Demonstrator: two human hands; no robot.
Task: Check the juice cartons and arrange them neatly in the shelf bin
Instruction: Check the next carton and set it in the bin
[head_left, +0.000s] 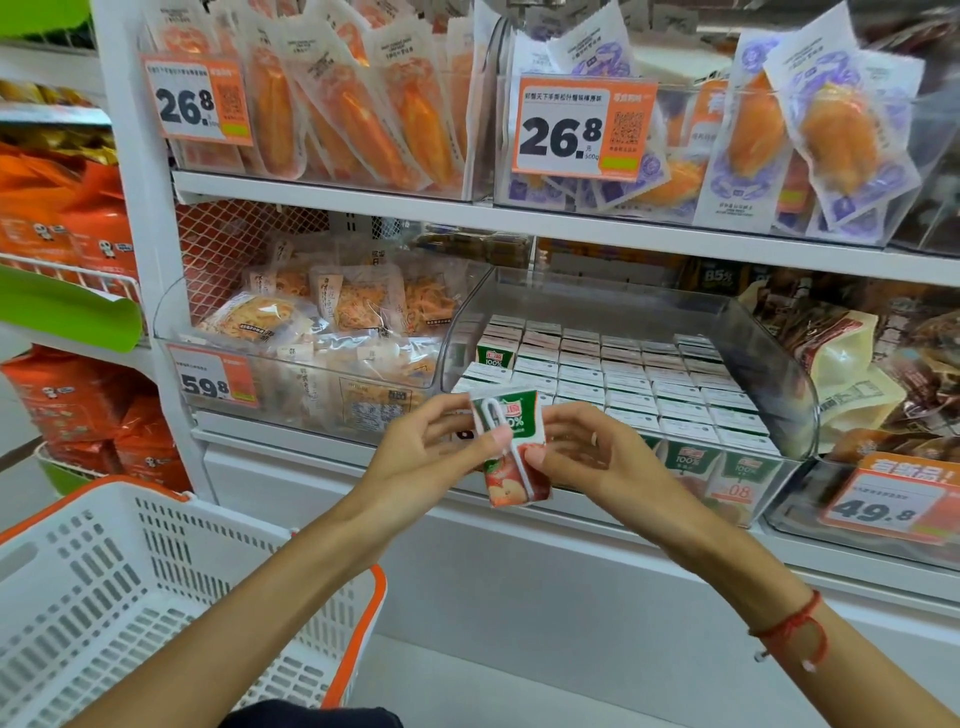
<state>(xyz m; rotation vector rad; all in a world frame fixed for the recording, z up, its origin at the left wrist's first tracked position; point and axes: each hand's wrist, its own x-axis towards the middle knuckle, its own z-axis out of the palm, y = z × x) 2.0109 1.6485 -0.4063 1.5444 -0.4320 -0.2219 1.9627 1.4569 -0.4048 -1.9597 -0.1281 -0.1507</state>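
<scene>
A small juice carton (511, 483) with a green top, red apple picture and a white straw on its face is held upright in front of the shelf. My left hand (431, 447) grips its left side with fingers and thumb. My right hand (582, 449) grips its right side. Behind it, the clear plastic shelf bin (779, 379) holds several rows of the same cartons (623, 379), packed tightly with their white tops up. The bin's front left corner is hidden behind the held carton.
A white and orange shopping basket (114, 587) sits at lower left. Snack packets fill the neighbouring clear bin (332, 332) to the left and brown pouches (857, 358) lie to the right. Orange price tags (883, 504) hang on the bin fronts. More packets hang on the shelf above.
</scene>
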